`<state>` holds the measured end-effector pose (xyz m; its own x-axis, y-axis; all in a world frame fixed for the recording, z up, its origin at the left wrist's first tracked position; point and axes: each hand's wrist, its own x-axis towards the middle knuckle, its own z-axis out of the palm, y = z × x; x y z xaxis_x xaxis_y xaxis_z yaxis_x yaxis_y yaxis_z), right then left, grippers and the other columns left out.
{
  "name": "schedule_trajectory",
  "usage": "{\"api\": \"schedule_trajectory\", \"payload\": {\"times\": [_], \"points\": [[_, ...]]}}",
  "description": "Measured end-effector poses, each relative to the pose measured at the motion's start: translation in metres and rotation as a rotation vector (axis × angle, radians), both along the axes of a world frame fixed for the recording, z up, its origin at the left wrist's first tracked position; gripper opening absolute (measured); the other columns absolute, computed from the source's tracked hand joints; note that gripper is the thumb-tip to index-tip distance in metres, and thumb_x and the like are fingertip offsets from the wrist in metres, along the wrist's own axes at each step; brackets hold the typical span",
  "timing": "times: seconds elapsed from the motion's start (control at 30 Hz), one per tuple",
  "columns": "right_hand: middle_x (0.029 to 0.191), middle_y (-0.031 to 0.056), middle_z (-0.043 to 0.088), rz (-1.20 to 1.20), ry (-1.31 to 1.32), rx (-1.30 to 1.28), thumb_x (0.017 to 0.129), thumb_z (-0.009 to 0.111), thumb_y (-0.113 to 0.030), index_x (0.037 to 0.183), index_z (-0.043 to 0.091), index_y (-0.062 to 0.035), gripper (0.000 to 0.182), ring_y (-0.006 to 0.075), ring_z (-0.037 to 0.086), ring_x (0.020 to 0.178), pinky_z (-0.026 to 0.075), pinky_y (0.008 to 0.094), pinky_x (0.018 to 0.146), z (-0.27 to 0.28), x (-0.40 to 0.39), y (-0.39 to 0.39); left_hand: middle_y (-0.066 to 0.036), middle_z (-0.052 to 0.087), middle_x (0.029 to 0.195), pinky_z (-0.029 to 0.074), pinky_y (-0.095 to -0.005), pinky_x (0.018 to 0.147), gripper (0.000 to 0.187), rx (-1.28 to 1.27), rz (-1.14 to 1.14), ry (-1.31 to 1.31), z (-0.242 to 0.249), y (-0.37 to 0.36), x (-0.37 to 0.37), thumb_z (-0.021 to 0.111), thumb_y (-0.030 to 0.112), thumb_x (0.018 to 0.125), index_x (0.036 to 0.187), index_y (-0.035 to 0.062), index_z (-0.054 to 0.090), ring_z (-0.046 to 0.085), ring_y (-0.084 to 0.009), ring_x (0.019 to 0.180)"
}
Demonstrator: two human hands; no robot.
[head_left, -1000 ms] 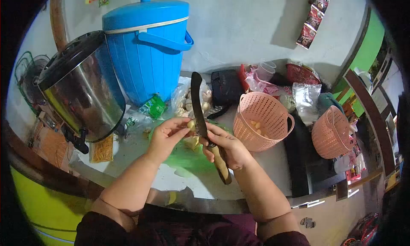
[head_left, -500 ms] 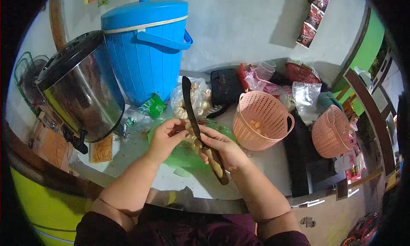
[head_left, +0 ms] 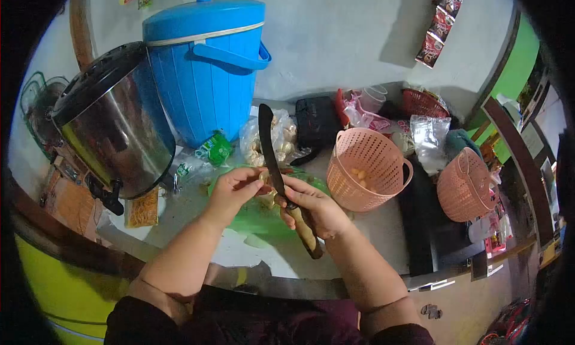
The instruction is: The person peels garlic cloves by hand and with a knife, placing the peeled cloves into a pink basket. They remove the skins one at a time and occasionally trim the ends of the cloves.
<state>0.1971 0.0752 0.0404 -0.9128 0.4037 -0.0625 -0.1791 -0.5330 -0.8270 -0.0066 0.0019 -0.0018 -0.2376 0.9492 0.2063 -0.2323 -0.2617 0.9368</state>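
A knife [head_left: 269, 143] with a dark curved blade and a worn wooden handle points up and away from me. My right hand [head_left: 318, 208] is closed around it where blade meets handle, thumb along the blade's base. Between the thumb and fingers of my left hand [head_left: 235, 192] is a small pale garlic clove [head_left: 264, 176], close beside the blade. Below both hands lies a green plastic sheet or bag [head_left: 257, 219] on the white table. Behind them sits a clear bag of garlic bulbs [head_left: 284, 132]. Several pale peeled pieces lie inside the pink basket [head_left: 366, 150] to the right.
A tall blue lidded bucket [head_left: 203, 81] and a steel pot [head_left: 117, 129] stand at the back left. On the right are a second pink basket [head_left: 464, 189], a silvery plastic packet [head_left: 428, 138] and a dark red basket [head_left: 424, 102]. A black pouch [head_left: 316, 120] rests near the wall.
The blade has tilted slightly to the right, and the clove in my left hand shows more clearly beside it. Both hands stay nearly in place.
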Motion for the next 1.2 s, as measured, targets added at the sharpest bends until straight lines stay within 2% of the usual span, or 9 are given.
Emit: {"api": "schedule_trajectory", "payload": {"times": [0.13, 0.23, 0.47, 0.57, 0.8, 0.93, 1.0, 1.1, 1.2], "points": [[0.094, 0.0029, 0.058, -0.019, 0.029, 0.03, 0.099, 0.051, -0.021, 0.141, 0.043, -0.0063, 0.045, 0.0118, 0.057, 0.069, 0.046, 0.0234, 0.058, 0.001, 0.001, 0.003, -0.012, 0.067, 0.106, 0.055, -0.0341, 0.09, 0.028, -0.009, -0.07, 0.009, 0.002, -0.001, 0.0, 0.059, 0.002, 0.092, 0.12, -0.0025, 0.061, 0.066, -0.0204, 0.097], [0.092, 0.0023, 0.058, -0.042, 0.049, 0.04, 0.1, 0.05, -0.02, 0.142, 0.043, -0.0066, 0.044, 0.0115, 0.057, 0.069, 0.046, 0.0236, 0.058, 0.002, 0.003, 0.006, -0.011, 0.067, 0.108, 0.056, -0.0343, 0.088, 0.028, -0.01, -0.074, -0.054, 0.003, 0.0, 0.0, 0.06, 0.003, 0.093, 0.121, -0.0023, 0.06, 0.066, -0.0197, 0.098], [0.09, 0.0025, 0.057, -0.233, -0.132, 0.175, 0.101, 0.048, -0.021, 0.135, 0.048, -0.0011, 0.04, 0.0122, 0.056, 0.067, 0.045, 0.024, 0.058, -0.005, -0.002, 0.004, -0.008, 0.066, 0.11, 0.053, -0.0292, 0.088, 0.033, -0.018, -0.03, -0.213, 0.01, 0.0, -0.002, 0.061, 0.006, 0.092, 0.125, 0.0053, 0.06, 0.064, -0.0164, 0.098], [0.09, 0.0017, 0.058, -0.199, -0.218, 0.192, 0.101, 0.047, -0.021, 0.132, 0.05, 0.0, 0.038, 0.0115, 0.056, 0.068, 0.045, 0.0251, 0.058, 0.001, -0.002, 0.001, -0.009, 0.066, 0.111, 0.053, -0.0293, 0.089, 0.034, -0.05, 0.026, -0.188, 0.006, 0.002, -0.003, 0.061, 0.004, 0.093, 0.127, 0.0055, 0.059, 0.064, -0.0169, 0.099], [0.095, 0.0049, 0.06, -0.238, -0.222, 0.25, 0.101, 0.05, -0.02, 0.131, 0.049, 0.0011, 0.037, 0.0096, 0.053, 0.062, 0.044, 0.0252, 0.056, 0.0, -0.004, -0.003, -0.009, 0.065, 0.116, 0.051, -0.03, 0.092, 0.04, -0.077, 0.07, -0.152, 0.003, 0.006, -0.003, 0.061, -0.002, 0.089, 0.129, 0.0021, 0.056, 0.062, -0.0173, 0.106], [0.096, 0.0057, 0.061, -0.204, -0.198, 0.328, 0.1, 0.052, -0.018, 0.135, 0.045, -0.0042, 0.039, 0.0092, 0.052, 0.062, 0.044, 0.0244, 0.057, -0.004, -0.004, 0.001, -0.008, 0.065, 0.115, 0.05, -0.0291, 0.092, 0.041, -0.065, 0.072, -0.148, 0.005, 0.006, -0.002, 0.062, -0.003, 0.088, 0.129, 0.0021, 0.057, 0.062, -0.0157, 0.106], [0.095, 0.0054, 0.061, -0.204, -0.179, 0.355, 0.099, 0.053, -0.016, 0.137, 0.044, -0.0078, 0.04, 0.0087, 0.051, 0.063, 0.043, 0.0241, 0.057, 0.001, -0.003, -0.003, -0.006, 0.066, 0.114, 0.049, -0.028, 0.091, 0.04, -0.06, 0.103, -0.028, 0.001, 0.007, -0.003, 0.063, -0.002, 0.088, 0.128, 0.0027, 0.058, 0.061, -0.0141, 0.105], [0.092, 0.0042, 0.058, -0.197, -0.203, 0.529, 0.099, 0.054, -0.016, 0.143, 0.041, -0.0127, 0.046, 0.0077, 0.05, 0.063, 0.042, 0.0236, 0.057, 0.008, -0.004, -0.009, -0.005, 0.066, 0.113, 0.048, -0.0263, 0.091, 0.04, -0.073, 0.126, 0.119, -0.002, 0.004, -0.002, 0.062, -0.003, 0.088, 0.127, 0.0038, 0.06, 0.061, -0.0115, 0.103], [0.102, 0.0107, 0.064, -0.147, -0.31, 0.817, 0.096, 0.059, -0.018, 0.143, 0.041, -0.0086, 0.051, 0.0124, 0.061, 0.081, 0.048, 0.0265, 0.069, 0.01, -0.001, -0.008, -0.003, 0.066, 0.113, 0.047, -0.0251, 0.09, 0.041, -0.07, 0.14, 0.216, 0.0, 0.001, 0.0, 0.061, -0.005, 0.087, 0.127, 0.0047, 0.061, 0.06, -0.0097, 0.102]]}}
